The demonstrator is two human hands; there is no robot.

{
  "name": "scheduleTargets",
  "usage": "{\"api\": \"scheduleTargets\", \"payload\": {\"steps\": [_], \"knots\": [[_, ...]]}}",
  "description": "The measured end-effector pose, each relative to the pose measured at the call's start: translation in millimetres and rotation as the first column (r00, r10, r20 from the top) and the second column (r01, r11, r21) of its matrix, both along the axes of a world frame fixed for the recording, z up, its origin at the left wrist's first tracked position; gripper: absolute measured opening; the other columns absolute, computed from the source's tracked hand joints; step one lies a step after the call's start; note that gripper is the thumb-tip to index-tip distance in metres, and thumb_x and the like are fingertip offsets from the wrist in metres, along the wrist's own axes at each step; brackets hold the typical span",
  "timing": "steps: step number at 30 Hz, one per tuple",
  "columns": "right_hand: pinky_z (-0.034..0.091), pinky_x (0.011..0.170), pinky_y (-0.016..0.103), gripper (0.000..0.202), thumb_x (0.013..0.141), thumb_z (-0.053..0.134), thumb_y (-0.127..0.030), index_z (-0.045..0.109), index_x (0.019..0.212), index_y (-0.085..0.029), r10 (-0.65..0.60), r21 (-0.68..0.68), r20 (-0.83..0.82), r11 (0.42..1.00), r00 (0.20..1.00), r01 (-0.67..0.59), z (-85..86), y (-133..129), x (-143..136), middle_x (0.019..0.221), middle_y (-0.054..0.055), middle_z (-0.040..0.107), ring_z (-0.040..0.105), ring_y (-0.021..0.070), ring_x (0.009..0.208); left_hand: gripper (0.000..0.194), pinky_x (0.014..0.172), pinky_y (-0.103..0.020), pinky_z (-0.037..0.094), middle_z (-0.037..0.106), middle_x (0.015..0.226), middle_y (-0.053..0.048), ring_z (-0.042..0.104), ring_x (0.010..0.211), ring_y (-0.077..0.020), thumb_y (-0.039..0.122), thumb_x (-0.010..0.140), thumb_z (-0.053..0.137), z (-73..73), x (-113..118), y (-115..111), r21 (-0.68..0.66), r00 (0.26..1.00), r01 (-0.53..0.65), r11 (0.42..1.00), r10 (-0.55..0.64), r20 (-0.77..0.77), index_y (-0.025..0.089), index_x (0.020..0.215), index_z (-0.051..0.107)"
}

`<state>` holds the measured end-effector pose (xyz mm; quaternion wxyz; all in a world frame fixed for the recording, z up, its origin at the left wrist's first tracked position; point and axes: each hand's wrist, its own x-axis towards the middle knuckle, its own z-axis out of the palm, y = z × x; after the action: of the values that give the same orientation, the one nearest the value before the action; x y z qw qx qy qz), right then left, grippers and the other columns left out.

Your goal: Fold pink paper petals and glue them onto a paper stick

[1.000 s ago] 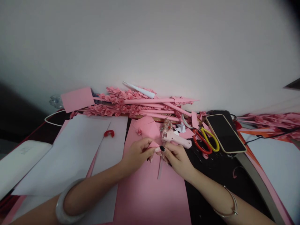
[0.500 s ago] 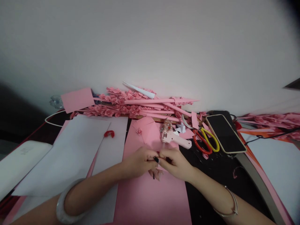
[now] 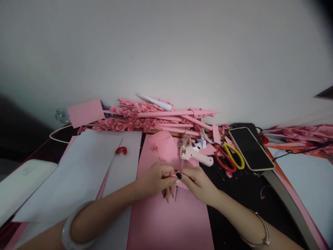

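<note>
Over a large pink sheet [image 3: 169, 222], my left hand [image 3: 156, 180] and my right hand [image 3: 199, 182] meet, thumbs and fingertips pressed together. Between them shows a small pink paper piece [image 3: 176, 174], partly hidden by the fingers and pinched by both hands. Just beyond lies a pale glue gun [image 3: 196, 155] with a clear glue stick [image 3: 177, 193] reaching under my hands. A small pink paper flower [image 3: 154, 147] rests on a folded pink paper [image 3: 167, 145] behind my left hand.
Pink paper flower stems [image 3: 145, 121] lie along the wall. Red scissors [image 3: 225, 161], yellow scissors [image 3: 235, 156] and a phone [image 3: 251, 148] are at the right. White sheets [image 3: 78, 170], a red object [image 3: 121, 150] and a white device [image 3: 26, 184] are at the left.
The fingertips have shifted against each other; a bit of pink paper now shows between them. My right hand has moved slightly right and down, and more of the glue stick is visible.
</note>
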<state>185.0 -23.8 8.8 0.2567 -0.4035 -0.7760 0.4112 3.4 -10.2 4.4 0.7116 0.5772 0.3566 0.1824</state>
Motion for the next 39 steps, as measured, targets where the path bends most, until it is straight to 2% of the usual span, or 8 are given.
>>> {"api": "scheduleTargets", "payload": {"steps": [4,6,11,16,24,32,36,39], "knots": [[0.022,0.045,0.022,0.044,0.093,0.039,-0.037,0.033,0.053,-0.018,-0.083,-0.049,-0.092,0.996,0.992,0.079,-2.5,-4,5,0.049,-0.007,0.026,0.025,0.0071,0.044,0.022,0.044,-0.019,0.046,0.064,0.058,0.001,0.062,0.046,-0.0102,0.020,0.081,0.051,-0.7,1,2,-0.050,0.997,0.019,0.999,-0.015,0.078,0.017,0.061,0.041],[0.024,0.045,0.022,0.047,0.095,0.032,-0.040,0.037,0.054,-0.018,-0.110,-0.135,-0.159,0.987,0.981,0.088,-2.8,-6,9,0.048,-0.006,0.034,0.031,0.0077,0.044,0.026,0.044,-0.018,0.046,0.063,0.056,0.001,0.061,0.045,-0.0096,0.021,0.082,0.052,0.6,1,4,-0.060,0.996,0.015,0.998,-0.010,0.089,0.017,0.059,0.039],[0.029,0.046,0.021,0.040,0.091,0.042,-0.045,0.050,0.065,-0.016,-0.050,-0.286,-0.252,0.958,0.966,-0.025,-0.5,-6,16,0.054,-0.003,0.045,0.040,0.0088,0.048,0.022,0.050,-0.020,0.049,0.065,0.059,-0.002,0.062,0.049,-0.0099,0.028,0.085,0.052,2.9,-1,10,-0.072,0.988,0.055,0.996,-0.044,0.147,0.012,0.070,0.054],[0.029,0.045,0.021,0.036,0.089,0.047,-0.045,0.053,0.069,-0.016,-0.064,-0.385,-0.370,0.918,0.927,-0.091,0.8,-2,20,0.058,-0.002,0.050,0.040,0.0081,0.047,0.022,0.049,-0.018,0.048,0.065,0.058,-0.001,0.062,0.049,-0.0094,0.030,0.085,0.054,1.0,-5,14,-0.099,0.985,0.061,0.993,-0.044,0.170,0.012,0.072,0.055],[0.029,0.043,0.019,0.032,0.085,0.053,-0.045,0.054,0.073,-0.015,-0.122,-0.429,-0.405,0.901,0.906,-0.071,-0.9,-1,22,0.058,-0.003,0.051,0.040,0.0068,0.046,0.022,0.051,-0.018,0.049,0.069,0.065,-0.003,0.065,0.054,-0.0106,0.031,0.085,0.056,-2.2,-6,15,-0.141,0.979,0.063,0.988,-0.034,0.199,0.013,0.073,0.056],[0.029,0.044,0.019,0.034,0.084,0.054,-0.046,0.055,0.073,-0.014,-0.089,-0.449,-0.418,0.886,0.904,-0.120,2.6,3,23,0.058,-0.002,0.050,0.040,0.0069,0.047,0.024,0.052,-0.020,0.050,0.070,0.068,-0.005,0.065,0.054,-0.0116,0.035,0.083,0.057,-2.2,-6,16,-0.143,0.983,0.047,0.989,-0.020,0.184,0.012,0.073,0.056],[0.029,0.045,0.019,0.024,0.082,0.058,-0.035,0.051,0.070,-0.015,-0.089,-0.466,-0.369,0.879,0.925,-0.101,2.7,3,23,0.058,-0.003,0.048,0.039,0.0075,0.049,0.024,0.052,-0.020,0.048,0.070,0.069,-0.005,0.065,0.054,-0.0116,0.035,0.083,0.057,-0.8,-6,15,-0.150,0.987,0.034,0.988,-0.010,0.159,0.013,0.073,0.056],[0.030,0.049,0.019,0.012,0.079,0.061,-0.023,0.050,0.078,-0.017,-0.132,-0.421,-0.372,0.906,0.919,-0.041,2.9,1,20,0.063,-0.004,0.046,0.038,0.0078,0.053,0.024,0.052,-0.020,0.049,0.069,0.067,-0.004,0.064,0.054,-0.0116,0.034,0.083,0.056,0.1,-6,15,-0.159,0.988,0.039,0.986,-0.014,0.157,0.012,0.073,0.057]]}}
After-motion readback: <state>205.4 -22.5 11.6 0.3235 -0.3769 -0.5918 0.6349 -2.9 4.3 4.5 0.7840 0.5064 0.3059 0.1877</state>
